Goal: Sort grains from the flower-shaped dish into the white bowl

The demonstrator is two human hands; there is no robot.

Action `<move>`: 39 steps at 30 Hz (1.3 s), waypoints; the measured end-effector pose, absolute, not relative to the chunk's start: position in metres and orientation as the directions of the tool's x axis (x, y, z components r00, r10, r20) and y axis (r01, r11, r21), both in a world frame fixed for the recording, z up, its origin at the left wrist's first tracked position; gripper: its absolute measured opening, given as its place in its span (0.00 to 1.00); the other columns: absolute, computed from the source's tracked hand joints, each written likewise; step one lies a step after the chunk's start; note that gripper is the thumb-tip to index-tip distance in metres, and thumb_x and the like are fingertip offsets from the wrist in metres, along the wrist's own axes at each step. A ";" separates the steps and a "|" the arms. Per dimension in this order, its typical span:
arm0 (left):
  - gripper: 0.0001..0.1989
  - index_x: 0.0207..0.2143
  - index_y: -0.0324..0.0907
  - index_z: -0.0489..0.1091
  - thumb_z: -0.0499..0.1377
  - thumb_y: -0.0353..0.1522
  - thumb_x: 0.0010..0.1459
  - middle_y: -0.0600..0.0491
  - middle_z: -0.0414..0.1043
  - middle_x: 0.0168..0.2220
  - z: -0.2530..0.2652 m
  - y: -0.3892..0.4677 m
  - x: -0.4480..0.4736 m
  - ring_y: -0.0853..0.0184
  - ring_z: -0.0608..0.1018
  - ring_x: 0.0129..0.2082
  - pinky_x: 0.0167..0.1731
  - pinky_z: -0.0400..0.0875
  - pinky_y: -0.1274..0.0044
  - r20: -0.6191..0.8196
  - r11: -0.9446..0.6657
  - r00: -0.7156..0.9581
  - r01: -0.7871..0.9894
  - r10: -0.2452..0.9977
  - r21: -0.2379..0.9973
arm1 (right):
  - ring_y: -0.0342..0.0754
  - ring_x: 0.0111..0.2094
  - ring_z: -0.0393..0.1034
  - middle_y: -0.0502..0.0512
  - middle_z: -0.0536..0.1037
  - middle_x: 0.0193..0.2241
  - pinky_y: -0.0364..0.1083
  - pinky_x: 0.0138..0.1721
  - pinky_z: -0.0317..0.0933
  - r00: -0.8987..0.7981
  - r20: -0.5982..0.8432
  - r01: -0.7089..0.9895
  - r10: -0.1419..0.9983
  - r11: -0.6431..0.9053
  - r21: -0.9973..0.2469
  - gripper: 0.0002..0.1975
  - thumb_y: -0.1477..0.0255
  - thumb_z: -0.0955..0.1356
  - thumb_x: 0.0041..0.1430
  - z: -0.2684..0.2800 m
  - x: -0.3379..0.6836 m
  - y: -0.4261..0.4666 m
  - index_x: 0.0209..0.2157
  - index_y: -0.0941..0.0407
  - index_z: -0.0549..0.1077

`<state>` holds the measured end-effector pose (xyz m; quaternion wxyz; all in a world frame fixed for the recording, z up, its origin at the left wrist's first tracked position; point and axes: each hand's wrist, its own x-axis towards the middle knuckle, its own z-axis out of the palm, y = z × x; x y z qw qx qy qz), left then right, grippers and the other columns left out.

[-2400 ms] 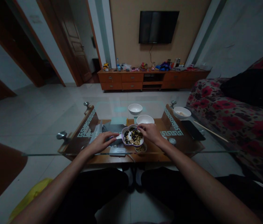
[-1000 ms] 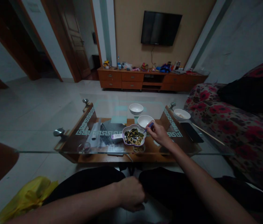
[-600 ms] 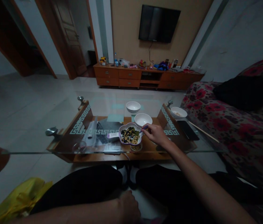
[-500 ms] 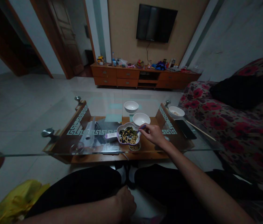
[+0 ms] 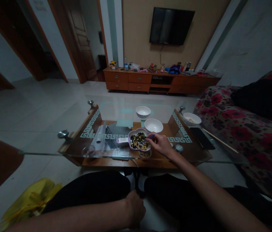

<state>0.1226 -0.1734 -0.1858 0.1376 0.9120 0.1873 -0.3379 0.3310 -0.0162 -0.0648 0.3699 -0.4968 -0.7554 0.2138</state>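
Observation:
My right hand [image 5: 161,144] is closed in a pinch around a small purple utensil [image 5: 151,137]. Its tip is over the beans at the right side of a flower-shaped, purple-rimmed bowl [image 5: 129,139]; whether it is a spoon or tweezers I cannot tell. Dark, green and pale tan beans [image 5: 139,141] lie mixed in that bowl, whose handle [image 5: 122,140] bears a white label and points left. Just behind stands a white bowl [image 5: 153,125], with a second white bowl [image 5: 143,111] farther back. My left hand [image 5: 136,208] rests in a fist low in front of my lap, apparently holding nothing.
The glass table [image 5: 116,111] has a front edge close to my knees. On its right are a white bowl with some contents [image 5: 192,119], a black phone-like slab [image 5: 201,138] and a thin stick [image 5: 220,140]. A container of beans [image 5: 145,154] shows below the flower-shaped bowl.
My right hand has brought the purple utensil lower and farther left over the beans. The whole view has shifted, so things appear farther right. My left hand stays in a fist.

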 end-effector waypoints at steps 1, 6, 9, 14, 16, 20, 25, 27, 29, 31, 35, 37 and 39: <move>0.23 0.47 0.42 0.81 0.70 0.48 0.58 0.39 0.82 0.45 -0.187 -0.173 0.123 0.47 0.83 0.47 0.50 0.70 0.59 -0.677 -0.894 0.694 0.432 0.247 0.117 | 0.47 0.27 0.75 0.52 0.85 0.32 0.46 0.31 0.66 -0.236 0.346 0.604 0.908 0.416 -0.680 0.09 0.63 0.69 0.67 -0.065 0.331 -0.016 0.41 0.51 0.79; 0.21 0.43 0.42 0.82 0.71 0.48 0.55 0.39 0.82 0.40 -0.193 -0.174 0.121 0.48 0.83 0.43 0.46 0.71 0.61 -0.634 -0.896 0.731 0.423 0.252 0.131 | 0.47 0.27 0.76 0.53 0.85 0.32 0.47 0.32 0.66 -0.241 0.346 0.659 0.907 0.415 -0.628 0.08 0.64 0.69 0.67 -0.069 0.329 -0.014 0.41 0.52 0.80; 0.21 0.42 0.42 0.81 0.73 0.47 0.53 0.39 0.82 0.40 -0.192 -0.174 0.118 0.49 0.83 0.43 0.47 0.71 0.61 -0.600 -0.894 0.754 0.427 0.268 0.138 | 0.48 0.30 0.78 0.54 0.86 0.34 0.47 0.34 0.67 -0.231 0.341 0.666 0.911 0.404 -0.628 0.08 0.65 0.69 0.67 -0.068 0.326 -0.014 0.41 0.51 0.80; 0.22 0.44 0.39 0.81 0.70 0.48 0.58 0.37 0.81 0.44 -0.176 -0.173 0.118 0.49 0.82 0.46 0.50 0.71 0.60 -0.646 -0.897 0.721 0.425 0.251 0.126 | 0.48 0.29 0.77 0.54 0.84 0.32 0.46 0.32 0.66 -0.125 0.423 0.639 0.897 0.399 -0.657 0.10 0.62 0.69 0.68 -0.057 0.334 -0.012 0.40 0.52 0.80; 0.23 0.45 0.37 0.81 0.69 0.47 0.59 0.35 0.81 0.45 -0.171 -0.172 0.120 0.48 0.82 0.48 0.52 0.71 0.59 -0.652 -0.903 0.719 0.412 0.239 0.124 | 0.48 0.30 0.77 0.56 0.85 0.33 0.46 0.32 0.66 -0.013 0.491 0.634 0.871 0.387 -0.669 0.13 0.59 0.69 0.68 -0.050 0.343 -0.011 0.40 0.53 0.80; 0.23 0.45 0.36 0.82 0.71 0.45 0.56 0.33 0.81 0.44 -0.172 -0.171 0.124 0.45 0.82 0.49 0.51 0.72 0.58 -0.647 -0.902 0.726 0.409 0.232 0.136 | 0.49 0.29 0.76 0.56 0.85 0.33 0.46 0.32 0.67 0.166 0.546 0.637 0.821 0.333 -0.695 0.16 0.56 0.69 0.68 -0.043 0.360 -0.009 0.41 0.55 0.81; 0.25 0.48 0.37 0.81 0.70 0.47 0.58 0.35 0.81 0.44 -0.174 -0.168 0.127 0.46 0.82 0.49 0.52 0.72 0.59 -0.706 -0.900 0.678 0.414 0.205 0.137 | 0.49 0.30 0.79 0.56 0.86 0.35 0.46 0.33 0.69 0.012 0.490 0.603 0.872 0.385 -0.699 0.14 0.59 0.71 0.66 -0.048 0.355 -0.014 0.41 0.54 0.83; 0.24 0.48 0.38 0.81 0.69 0.47 0.59 0.36 0.81 0.44 -0.173 -0.167 0.127 0.47 0.83 0.48 0.51 0.73 0.59 -0.701 -0.900 0.681 0.415 0.212 0.132 | 0.50 0.32 0.81 0.55 0.87 0.35 0.47 0.35 0.71 -0.092 0.446 0.602 0.890 0.406 -0.687 0.11 0.62 0.71 0.67 -0.051 0.347 -0.016 0.42 0.52 0.83; 0.23 0.46 0.38 0.81 0.69 0.47 0.59 0.36 0.81 0.43 -0.173 -0.167 0.126 0.48 0.83 0.46 0.50 0.73 0.60 -0.692 -0.903 0.688 0.412 0.218 0.125 | 0.49 0.33 0.82 0.54 0.87 0.36 0.47 0.37 0.71 -0.162 0.407 0.603 0.899 0.417 -0.680 0.09 0.65 0.70 0.67 -0.055 0.340 -0.017 0.42 0.51 0.83; 0.23 0.46 0.38 0.81 0.69 0.48 0.59 0.37 0.81 0.43 -0.172 -0.168 0.124 0.49 0.83 0.45 0.49 0.73 0.61 -0.690 -0.906 0.688 0.407 0.224 0.112 | 0.49 0.34 0.82 0.53 0.87 0.36 0.47 0.37 0.72 -0.190 0.385 0.612 0.903 0.416 -0.673 0.08 0.67 0.70 0.67 -0.058 0.337 -0.016 0.42 0.51 0.83; 0.24 0.47 0.39 0.80 0.68 0.49 0.60 0.37 0.82 0.44 -0.171 -0.170 0.123 0.50 0.83 0.45 0.49 0.72 0.61 -0.686 -0.910 0.691 0.403 0.229 0.102 | 0.48 0.33 0.81 0.53 0.87 0.35 0.47 0.38 0.71 -0.214 0.370 0.627 0.904 0.418 -0.657 0.07 0.69 0.70 0.66 -0.062 0.338 -0.015 0.42 0.50 0.82; 0.24 0.48 0.39 0.80 0.68 0.49 0.60 0.38 0.82 0.44 -0.169 -0.170 0.124 0.49 0.83 0.46 0.49 0.72 0.60 -0.692 -0.909 0.685 0.404 0.229 0.099 | 0.48 0.33 0.81 0.53 0.87 0.35 0.47 0.38 0.71 -0.231 0.370 0.620 0.900 0.429 -0.657 0.08 0.70 0.70 0.66 -0.062 0.338 -0.015 0.43 0.50 0.82; 0.24 0.48 0.40 0.80 0.67 0.49 0.61 0.38 0.81 0.45 -0.168 -0.170 0.126 0.48 0.83 0.46 0.49 0.73 0.59 -0.698 -0.911 0.680 0.400 0.223 0.099 | 0.48 0.33 0.81 0.53 0.87 0.36 0.47 0.38 0.71 -0.243 0.369 0.615 0.897 0.437 -0.656 0.08 0.70 0.69 0.66 -0.062 0.339 -0.015 0.43 0.51 0.82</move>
